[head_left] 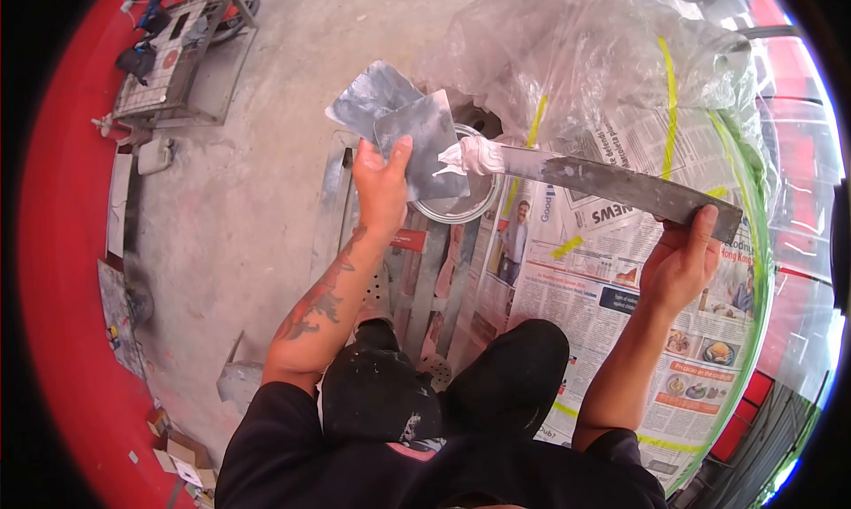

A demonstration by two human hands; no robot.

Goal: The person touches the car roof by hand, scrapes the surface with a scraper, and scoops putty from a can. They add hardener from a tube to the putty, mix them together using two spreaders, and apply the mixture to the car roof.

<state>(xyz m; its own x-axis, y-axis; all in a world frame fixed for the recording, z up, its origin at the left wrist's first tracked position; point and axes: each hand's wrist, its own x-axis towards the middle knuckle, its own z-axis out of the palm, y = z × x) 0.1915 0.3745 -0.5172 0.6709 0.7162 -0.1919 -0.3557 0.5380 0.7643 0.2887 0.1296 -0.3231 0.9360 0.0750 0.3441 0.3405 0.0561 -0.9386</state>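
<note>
My left hand (383, 186) pinches two thin, grey-smeared metal putty spreaders, thumb on top. The front spreader (417, 137) overlaps the back spreader (372, 100), which fans out to the upper left. Between the thumb and fingers of my right hand (678, 265) is the far end of a long flat metal strip (612, 179). A thick lump of pale pinkish putty (481, 155) clings to the strip's other end and touches the front spreader's right edge, with a smear on its face. Beneath them stands an open round tin (456, 215), partly hidden by the spreader and putty.
The tin rests on a slatted metal stand (432, 279) between my legs and the newspaper-masked surface (585, 305). Clear plastic sheeting (567, 53) with yellow tape lies at the top right. A metal trolley (182, 62) stands on the concrete floor (257, 155) at upper left.
</note>
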